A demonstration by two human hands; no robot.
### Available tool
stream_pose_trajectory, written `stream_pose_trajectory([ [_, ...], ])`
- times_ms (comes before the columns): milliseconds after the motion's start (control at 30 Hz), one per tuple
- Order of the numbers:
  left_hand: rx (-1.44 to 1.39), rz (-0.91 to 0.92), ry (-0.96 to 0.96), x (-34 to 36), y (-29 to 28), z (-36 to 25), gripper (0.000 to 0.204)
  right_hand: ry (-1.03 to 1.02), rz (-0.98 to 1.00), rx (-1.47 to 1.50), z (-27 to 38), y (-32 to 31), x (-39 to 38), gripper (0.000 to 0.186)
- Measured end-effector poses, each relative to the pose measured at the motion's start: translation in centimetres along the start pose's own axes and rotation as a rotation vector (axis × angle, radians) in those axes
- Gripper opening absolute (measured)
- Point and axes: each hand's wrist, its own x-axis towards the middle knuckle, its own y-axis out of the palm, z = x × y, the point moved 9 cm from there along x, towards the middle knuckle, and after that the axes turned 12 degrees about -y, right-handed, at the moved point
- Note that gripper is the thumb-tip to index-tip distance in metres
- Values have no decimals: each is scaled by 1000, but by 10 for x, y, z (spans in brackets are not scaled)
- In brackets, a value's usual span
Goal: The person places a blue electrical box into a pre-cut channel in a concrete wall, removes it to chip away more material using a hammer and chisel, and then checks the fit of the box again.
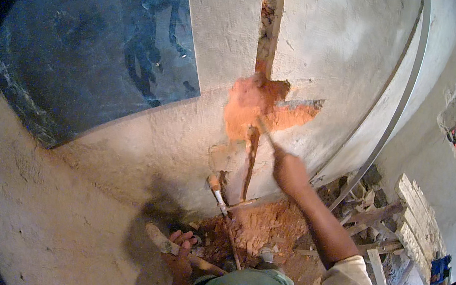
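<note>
My right hand [290,175] is closed round a thin, straight, light-coloured tool [266,131] whose kind I cannot make out. Its far end meets the broken orange patch [243,110] in the wall, where red brick shows under the plaster. Low on the left, my left hand [183,246] has its fingers curled at a stout wooden handle [159,239]; the handle's other end runs behind my green shirt. Just right of that hand, a thin pole [220,203] with a tan tip and white band leans against the wall.
A narrow groove [267,33] runs vertically through the plaster to the patch. A dark blue marbled panel [98,41] covers the upper left wall. Red rubble [272,219] lies at the wall's foot. A long metal strip [400,107], wooden planks [420,223] and a blue object [440,270] are on the right.
</note>
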Motion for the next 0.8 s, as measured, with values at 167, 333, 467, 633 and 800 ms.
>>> stream_pose_trajectory([
  [167,34,-38,-73,-2,-7,3,33,-281,-22,145,42,-16,15,25],
  [333,63,-29,-84,-1,-1,15,32,-384,20,229,37,0,13,23],
  [467,80,-64,-74,-3,-6,11,33,-406,105,342,41,-24,8,25],
  [633,82,-41,-106,-3,21,7,36,-307,43,191,33,2,11,25],
  [800,154,-55,-72,-15,14,10,35,-70,-40,194,-16,-12,20,27],
])
